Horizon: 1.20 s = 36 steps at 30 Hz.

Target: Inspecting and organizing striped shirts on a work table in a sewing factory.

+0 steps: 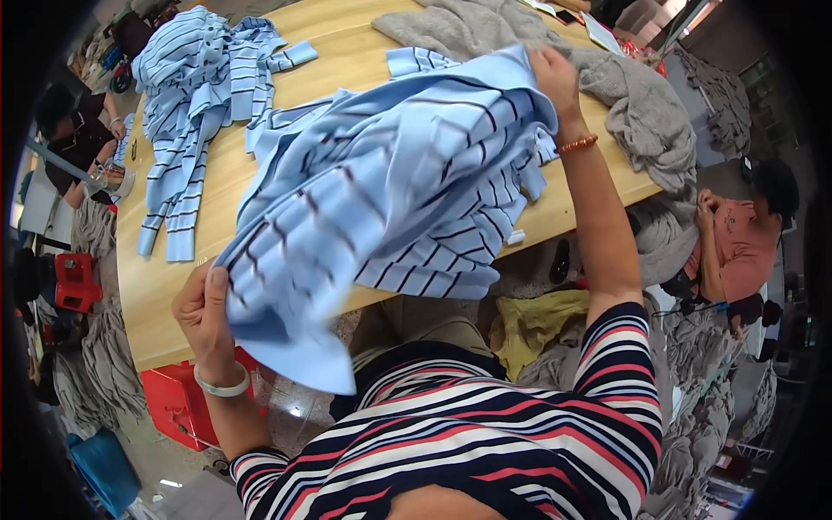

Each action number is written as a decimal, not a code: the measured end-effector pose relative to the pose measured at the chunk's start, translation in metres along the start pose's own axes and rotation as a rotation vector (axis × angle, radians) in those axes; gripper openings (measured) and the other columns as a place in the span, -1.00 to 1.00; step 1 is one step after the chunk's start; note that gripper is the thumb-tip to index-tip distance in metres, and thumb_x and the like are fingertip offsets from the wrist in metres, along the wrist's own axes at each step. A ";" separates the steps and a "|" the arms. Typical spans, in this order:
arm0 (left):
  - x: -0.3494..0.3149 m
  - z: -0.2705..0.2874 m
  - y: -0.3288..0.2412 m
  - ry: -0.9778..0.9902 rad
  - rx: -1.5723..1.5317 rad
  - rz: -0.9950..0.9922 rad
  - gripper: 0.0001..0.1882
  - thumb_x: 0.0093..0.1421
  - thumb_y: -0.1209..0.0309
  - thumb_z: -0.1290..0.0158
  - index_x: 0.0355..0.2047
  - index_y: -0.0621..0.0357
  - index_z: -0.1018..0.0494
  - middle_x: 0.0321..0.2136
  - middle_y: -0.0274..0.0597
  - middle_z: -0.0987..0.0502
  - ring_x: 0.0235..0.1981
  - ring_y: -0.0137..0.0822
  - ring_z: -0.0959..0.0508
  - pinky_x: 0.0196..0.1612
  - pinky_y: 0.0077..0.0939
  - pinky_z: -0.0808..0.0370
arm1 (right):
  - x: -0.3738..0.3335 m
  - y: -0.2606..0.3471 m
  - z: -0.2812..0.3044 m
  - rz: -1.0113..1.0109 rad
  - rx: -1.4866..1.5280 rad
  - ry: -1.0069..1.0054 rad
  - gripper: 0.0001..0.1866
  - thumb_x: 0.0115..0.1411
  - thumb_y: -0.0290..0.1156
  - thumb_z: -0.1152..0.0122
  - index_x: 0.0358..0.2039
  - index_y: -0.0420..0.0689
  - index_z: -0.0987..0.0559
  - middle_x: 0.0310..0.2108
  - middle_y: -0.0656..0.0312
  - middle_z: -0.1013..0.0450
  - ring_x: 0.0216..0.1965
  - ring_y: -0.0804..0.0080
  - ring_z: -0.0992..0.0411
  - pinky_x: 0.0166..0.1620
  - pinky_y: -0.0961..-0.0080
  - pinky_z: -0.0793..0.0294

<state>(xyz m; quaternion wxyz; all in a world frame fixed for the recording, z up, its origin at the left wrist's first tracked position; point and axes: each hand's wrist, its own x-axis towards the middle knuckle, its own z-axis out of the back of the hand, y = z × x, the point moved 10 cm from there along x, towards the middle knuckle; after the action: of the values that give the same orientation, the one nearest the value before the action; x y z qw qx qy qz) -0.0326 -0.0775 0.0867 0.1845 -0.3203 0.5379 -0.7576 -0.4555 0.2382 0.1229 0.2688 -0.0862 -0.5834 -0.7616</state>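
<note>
Between my two hands a light blue knit garment with dark stripes (347, 191) is stretched out above the near edge of the table. My left hand (204, 299) pinches its lower left corner, thumb on top. At the far right end, my right hand (555, 78) is closed on the garment's upper edge. Part of the cloth is smeared by motion, and its lower flap hangs past the table edge toward my lap. More blue striped fabric (442, 260) lies on the table beneath it; whether it is the same piece I cannot tell.
A pile of blue striped garments (186, 95) lies at the table's (160, 321) far left. Grey knitwear (641, 113) spreads along the far right edge. A red stool (178, 403) stands below the left corner. People sit at left (74, 139) and right (745, 238), among grey heaps.
</note>
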 end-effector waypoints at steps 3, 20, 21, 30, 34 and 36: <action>0.011 -0.006 0.016 0.024 -0.041 0.044 -0.80 0.28 0.44 -0.03 -0.23 0.34 -0.55 -0.48 -0.45 -0.48 -0.45 -0.63 -0.36 -0.35 -0.74 -0.30 | -0.028 -0.054 -0.011 -0.120 -0.044 0.020 -0.81 0.22 -0.39 -0.07 -0.37 -0.25 -0.56 -0.53 0.31 -0.48 -0.50 0.67 -0.33 -0.43 0.60 -0.35; -0.036 -0.094 -0.056 0.459 0.162 -0.530 -0.80 0.07 0.49 -0.17 -0.26 0.26 -0.53 -0.55 -0.19 -0.42 -0.54 -0.28 -0.43 -0.50 -0.43 -0.30 | -0.129 0.128 -0.160 0.577 -0.328 0.485 -0.42 0.00 0.00 -0.32 -0.07 -0.13 -0.52 -0.13 0.04 -0.46 -0.07 0.10 -0.40 0.02 0.26 -0.35; -0.051 -0.106 -0.069 0.524 0.180 -0.646 -0.76 0.03 0.49 -0.20 -0.25 0.24 -0.53 -0.59 -0.20 -0.41 -0.58 -0.26 -0.42 -0.53 -0.41 -0.31 | -0.133 0.122 -0.183 0.523 -0.369 0.599 -0.39 -0.02 0.10 -0.29 -0.11 -0.13 -0.54 -0.19 0.01 -0.49 -0.12 0.07 -0.44 -0.03 0.23 -0.39; -0.086 -0.074 -0.106 0.569 0.310 -0.778 -0.56 0.00 0.27 -0.22 -0.11 0.18 -0.49 -0.63 -0.35 -0.37 -0.71 -0.39 -0.35 -0.65 -0.37 -0.27 | -0.088 0.067 -0.180 0.205 -0.630 0.664 -0.67 0.01 -0.06 -0.13 -0.37 -0.02 -0.63 -0.33 0.05 -0.55 -0.23 0.06 -0.52 -0.15 0.19 -0.50; -0.075 0.068 -0.108 -0.551 0.770 -0.606 -0.62 0.17 0.21 -0.08 -0.21 0.33 -0.41 -0.31 -0.01 -0.53 -0.40 -0.21 -0.56 -0.35 -0.29 -0.51 | 0.021 0.088 -0.046 0.226 -0.658 0.142 -0.63 0.11 -0.02 -0.16 -0.29 -0.05 -0.63 -0.47 0.04 -0.54 -0.44 0.25 -0.53 -0.34 0.38 -0.45; -0.057 0.096 -0.097 -0.475 0.722 -0.594 -0.48 0.07 0.35 -0.18 0.00 0.38 -0.36 -0.12 0.05 -0.52 -0.21 -0.14 -0.58 -0.12 -0.29 -0.55 | 0.047 0.101 0.009 0.279 -0.581 -0.030 -0.73 0.07 -0.29 -0.33 -0.48 -0.28 -0.61 -0.63 0.25 -0.48 -0.55 0.57 -0.37 -0.40 0.52 -0.38</action>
<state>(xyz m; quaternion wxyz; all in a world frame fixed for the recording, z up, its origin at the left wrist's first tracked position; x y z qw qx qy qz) 0.0806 -0.0748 0.1818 0.1774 -0.5381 0.0717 -0.8209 -0.4455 0.2143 0.2312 0.3264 -0.2496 -0.3281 -0.8506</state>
